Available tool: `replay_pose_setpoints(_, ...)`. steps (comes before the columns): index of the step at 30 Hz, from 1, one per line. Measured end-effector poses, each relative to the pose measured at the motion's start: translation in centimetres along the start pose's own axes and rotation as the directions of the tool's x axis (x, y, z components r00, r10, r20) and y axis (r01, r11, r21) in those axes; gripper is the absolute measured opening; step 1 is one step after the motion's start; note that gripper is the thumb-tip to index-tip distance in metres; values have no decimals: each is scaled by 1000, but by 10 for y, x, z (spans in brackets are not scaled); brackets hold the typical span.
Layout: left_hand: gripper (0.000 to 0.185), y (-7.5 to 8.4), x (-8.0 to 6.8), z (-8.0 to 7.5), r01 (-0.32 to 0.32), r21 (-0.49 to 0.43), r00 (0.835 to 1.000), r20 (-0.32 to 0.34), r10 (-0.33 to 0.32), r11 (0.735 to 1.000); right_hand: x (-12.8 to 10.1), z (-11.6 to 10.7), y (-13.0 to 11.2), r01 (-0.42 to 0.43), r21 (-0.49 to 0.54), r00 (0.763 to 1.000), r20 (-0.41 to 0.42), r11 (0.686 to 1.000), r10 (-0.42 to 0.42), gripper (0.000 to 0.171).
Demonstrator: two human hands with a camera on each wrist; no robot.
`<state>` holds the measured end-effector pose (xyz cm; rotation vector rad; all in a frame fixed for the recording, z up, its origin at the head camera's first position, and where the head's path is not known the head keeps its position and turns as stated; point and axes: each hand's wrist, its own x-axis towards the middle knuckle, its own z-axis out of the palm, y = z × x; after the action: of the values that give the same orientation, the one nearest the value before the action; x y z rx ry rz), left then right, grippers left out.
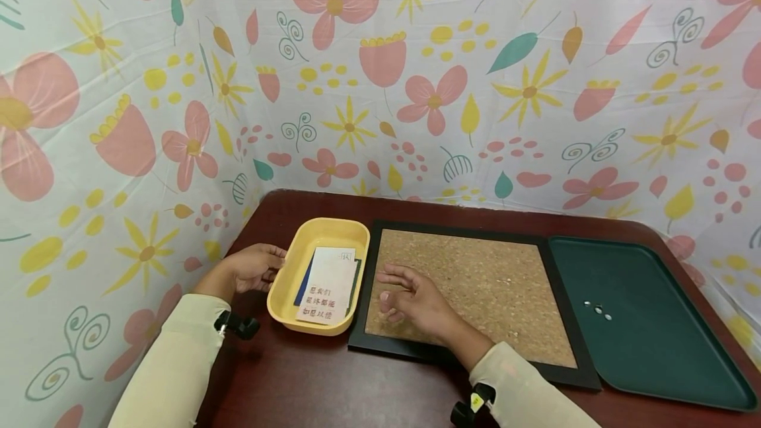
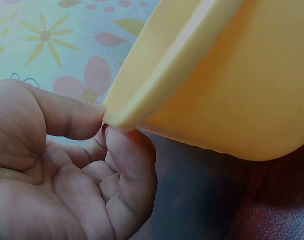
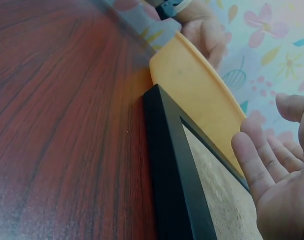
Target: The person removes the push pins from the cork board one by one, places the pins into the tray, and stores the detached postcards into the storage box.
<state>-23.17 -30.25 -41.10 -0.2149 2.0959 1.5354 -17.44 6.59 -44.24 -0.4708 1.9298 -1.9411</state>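
Note:
A yellow plastic basin (image 1: 318, 232) stands at the table's left, with a white card (image 1: 330, 276) printed in red characters lying in it. Under that card, edges of a dark blue card (image 1: 305, 283) and a green card (image 1: 355, 286) show. My left hand (image 1: 255, 267) pinches the basin's left rim between thumb and forefinger, as the left wrist view shows close up. Above the left part of a black-framed cork board (image 1: 464, 283) hovers my right hand (image 1: 419, 299), fingers loosely extended and holding nothing, near the basin's right side.
A dark green tray (image 1: 666, 322) lies right of the cork board, with several small shiny pieces (image 1: 598, 309) in it. The dark red wooden table (image 1: 309, 375) meets a flower-printed cloth (image 1: 380, 124) at its back and left.

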Motion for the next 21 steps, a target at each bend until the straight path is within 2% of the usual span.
replay_pose_setpoints(11, 28, -2, -1, 0, -18, -21, 1000, 12, 19, 1000, -3, -5, 4, -25, 1, 999, -22, 1000, 25, 61)
replay_pose_setpoints(21, 31, -6, -4, 6, -31, 9, 998, -46, 31, 999, -10, -20, 4, -14, -22, 999, -33, 1000, 13, 63)
